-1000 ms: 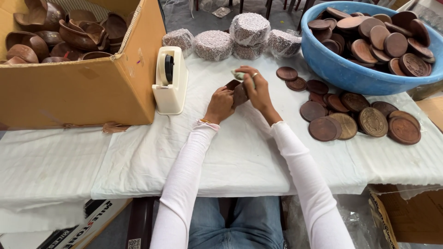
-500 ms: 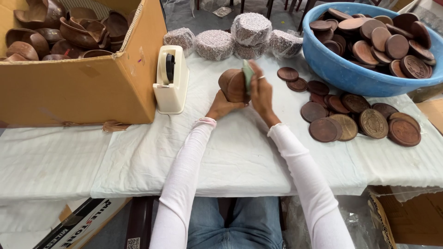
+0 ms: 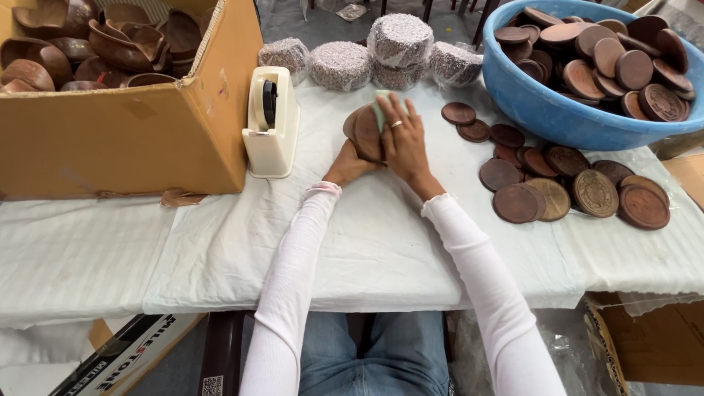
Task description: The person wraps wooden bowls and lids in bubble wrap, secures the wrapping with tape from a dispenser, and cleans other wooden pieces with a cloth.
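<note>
Head view: hands (image 3: 381, 143) around brown bowl (image 3: 364, 132)

Brown cardboard box (image 3: 125, 139), far left

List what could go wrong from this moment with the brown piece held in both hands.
1. The left hand props the brown wooden piece on edge while the right hand presses a green pad on it; it might slip and drop onto the white cloth.
2. The loose discs lie close by the right forearm; a wide sweep may knock some off.
3. The tape dispenser stands near the left hand and could be bumped.
</note>
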